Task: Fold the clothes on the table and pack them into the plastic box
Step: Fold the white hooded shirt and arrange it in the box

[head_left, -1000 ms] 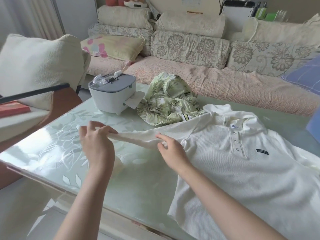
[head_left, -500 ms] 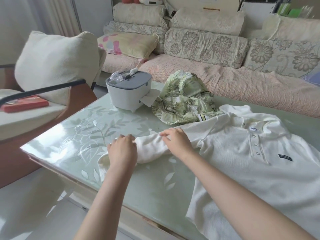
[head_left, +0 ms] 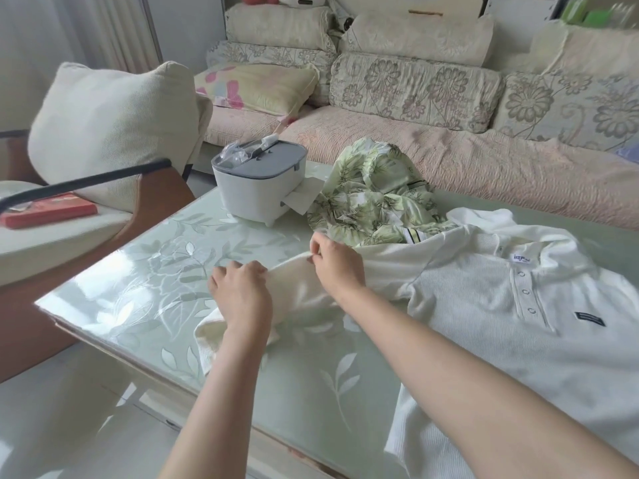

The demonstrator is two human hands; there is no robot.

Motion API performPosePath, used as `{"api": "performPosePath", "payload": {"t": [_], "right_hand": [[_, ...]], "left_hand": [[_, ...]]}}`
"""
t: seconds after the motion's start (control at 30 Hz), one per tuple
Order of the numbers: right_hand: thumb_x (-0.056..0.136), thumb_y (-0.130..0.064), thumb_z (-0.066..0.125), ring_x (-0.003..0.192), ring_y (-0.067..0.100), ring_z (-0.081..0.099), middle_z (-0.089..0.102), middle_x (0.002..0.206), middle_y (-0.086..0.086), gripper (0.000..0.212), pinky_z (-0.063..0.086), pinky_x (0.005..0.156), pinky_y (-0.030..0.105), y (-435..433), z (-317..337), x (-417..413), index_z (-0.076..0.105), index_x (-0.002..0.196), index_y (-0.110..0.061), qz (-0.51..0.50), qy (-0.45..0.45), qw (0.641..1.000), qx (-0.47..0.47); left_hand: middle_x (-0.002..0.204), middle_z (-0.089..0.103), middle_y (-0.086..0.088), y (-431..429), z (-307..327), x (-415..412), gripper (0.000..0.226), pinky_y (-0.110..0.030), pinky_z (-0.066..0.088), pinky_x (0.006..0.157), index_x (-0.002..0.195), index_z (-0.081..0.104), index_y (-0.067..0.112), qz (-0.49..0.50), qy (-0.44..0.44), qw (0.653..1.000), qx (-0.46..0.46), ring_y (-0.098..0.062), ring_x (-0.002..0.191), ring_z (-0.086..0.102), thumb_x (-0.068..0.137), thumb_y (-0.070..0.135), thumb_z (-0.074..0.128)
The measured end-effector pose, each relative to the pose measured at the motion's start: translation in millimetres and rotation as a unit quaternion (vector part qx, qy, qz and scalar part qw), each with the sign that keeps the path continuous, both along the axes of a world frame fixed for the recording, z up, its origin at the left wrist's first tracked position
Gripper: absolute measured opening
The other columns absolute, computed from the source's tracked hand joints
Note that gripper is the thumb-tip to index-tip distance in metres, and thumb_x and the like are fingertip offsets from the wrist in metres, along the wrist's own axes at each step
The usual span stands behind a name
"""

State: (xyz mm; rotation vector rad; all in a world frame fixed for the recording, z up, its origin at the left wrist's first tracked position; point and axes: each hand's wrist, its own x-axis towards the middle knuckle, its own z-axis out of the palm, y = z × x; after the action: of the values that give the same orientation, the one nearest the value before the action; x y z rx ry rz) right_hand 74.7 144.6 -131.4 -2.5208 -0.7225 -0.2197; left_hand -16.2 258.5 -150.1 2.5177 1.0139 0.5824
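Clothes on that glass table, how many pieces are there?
2. A white ribbed polo shirt lies spread at the right, its sleeve held by the left hand and right hand. A crumpled green leaf-print garment sits behind it. Another could hide under that heap.

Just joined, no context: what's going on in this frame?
A person is working on a white polo shirt that lies front-up on the glass table. Both hands are on its sleeve: the left hand grips it nearer the cuff, and the right hand pinches its upper edge closer to the shoulder. Behind the shirt a green leaf-print garment lies crumpled, beside a white box with a grey lid. Neither garment is folded yet.
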Motion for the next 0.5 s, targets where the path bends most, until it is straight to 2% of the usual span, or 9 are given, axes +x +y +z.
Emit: {"api": "performPosePath", "payload": {"t": [0.07, 0.13, 0.2, 0.27, 0.33, 0.4, 0.43, 0.47, 0.5], "right_hand": [[0.095, -0.019, 0.052, 0.083, 0.027, 0.062, 0.068, 0.092, 0.005, 0.010, 0.046, 0.067, 0.033, 0, -3, -3, 0.052, 0.105, -0.017, 0.007, 0.043, 0.998, 0.041], [0.096, -0.019, 0.051, 0.097, 0.026, 0.062, 0.065, 0.113, 0.005, 0.035, 0.050, 0.076, 0.035, -4, -7, -5, 0.043, 0.130, -0.021, 0.046, 0.113, 0.993, -0.006], [0.096, -0.018, 0.049, 0.108, 0.025, 0.059, 0.060, 0.127, 0.003, 0.046, 0.048, 0.083, 0.034, -16, -9, -8, 0.038, 0.140, -0.025, 0.060, 0.124, 0.990, -0.034], [0.097, -0.019, 0.047, 0.117, 0.024, 0.054, 0.056, 0.134, 0.001, 0.043, 0.044, 0.089, 0.033, -39, -8, -10, 0.044, 0.138, -0.026, 0.054, 0.095, 0.994, -0.010], [0.099, -0.023, 0.045, 0.131, 0.021, 0.043, 0.048, 0.143, 0.003, 0.041, 0.032, 0.104, 0.030, -71, -10, -10, 0.045, 0.140, -0.019, 0.034, 0.047, 0.998, -0.013], [0.101, -0.030, 0.040, 0.142, 0.017, 0.025, 0.032, 0.153, 0.002, 0.044, 0.016, 0.114, 0.030, -108, -18, -8, 0.040, 0.143, -0.016, -0.008, 0.021, 0.999, -0.045], [0.102, -0.034, 0.037, 0.145, 0.016, 0.017, 0.024, 0.156, 0.000, 0.047, 0.011, 0.116, 0.033, -125, -23, -7, 0.036, 0.146, -0.018, -0.026, 0.044, 0.996, -0.071], [0.102, -0.037, 0.034, 0.147, 0.015, 0.010, 0.017, 0.159, -0.001, 0.050, 0.007, 0.117, 0.034, -141, -28, -8, 0.030, 0.148, -0.020, -0.028, 0.082, 0.991, -0.103], [0.102, -0.040, 0.031, 0.147, 0.014, 0.004, 0.010, 0.160, -0.003, 0.053, 0.004, 0.117, 0.034, -153, -32, -10, 0.022, 0.150, -0.021, -0.008, 0.112, 0.984, -0.139]], "left_hand": [[0.114, 0.053, -0.012, -2, 6, 4, 0.037, -0.037, 0.019, 0.105, 0.116, 0.063, 0.018, 0.046, -0.048, 0.997, 0.034, -0.033, 0.116, 0.036, 0.086, -0.001, 0.050], [0.125, 0.047, -0.013, -5, 9, 7, 0.052, -0.040, 0.015, 0.111, 0.125, 0.054, 0.019, 0.041, -0.063, 0.996, 0.055, -0.034, 0.125, 0.031, 0.080, -0.007, 0.052], [0.129, 0.049, -0.012, -12, 11, 10, 0.046, -0.035, 0.017, 0.108, 0.122, 0.058, 0.017, -0.041, -0.068, 0.996, 0.052, -0.032, 0.128, 0.031, 0.082, -0.005, 0.052], [0.133, 0.052, -0.009, -27, 13, 14, 0.037, -0.033, 0.026, 0.103, 0.121, 0.062, 0.016, -0.151, -0.067, 0.986, 0.010, -0.028, 0.126, 0.040, 0.088, 0.003, 0.051], [0.143, 0.045, -0.008, -45, 8, 16, 0.039, -0.035, 0.031, 0.106, 0.134, 0.051, 0.018, -0.258, -0.002, 0.965, -0.040, -0.025, 0.132, 0.040, 0.095, 0.018, 0.049], [0.155, 0.024, -0.003, -60, -2, 17, 0.052, -0.044, 0.016, 0.115, 0.145, 0.032, 0.026, -0.317, 0.156, 0.935, -0.025, -0.019, 0.144, 0.016, 0.097, 0.041, 0.043], [0.157, 0.014, 0.001, -63, -7, 16, 0.058, -0.051, 0.008, 0.115, 0.147, 0.024, 0.030, -0.319, 0.226, 0.920, -0.007, -0.017, 0.146, 0.005, 0.095, 0.049, 0.041], [0.158, 0.010, 0.003, -63, -10, 17, 0.059, -0.056, 0.003, 0.114, 0.147, 0.021, 0.032, -0.309, 0.262, 0.914, 0.005, -0.016, 0.146, 0.002, 0.095, 0.052, 0.039], [0.156, 0.014, 0.004, -62, -12, 18, 0.056, -0.062, 0.002, 0.112, 0.146, 0.025, 0.033, -0.288, 0.265, 0.920, 0.010, -0.016, 0.145, 0.004, 0.095, 0.050, 0.039]]}}
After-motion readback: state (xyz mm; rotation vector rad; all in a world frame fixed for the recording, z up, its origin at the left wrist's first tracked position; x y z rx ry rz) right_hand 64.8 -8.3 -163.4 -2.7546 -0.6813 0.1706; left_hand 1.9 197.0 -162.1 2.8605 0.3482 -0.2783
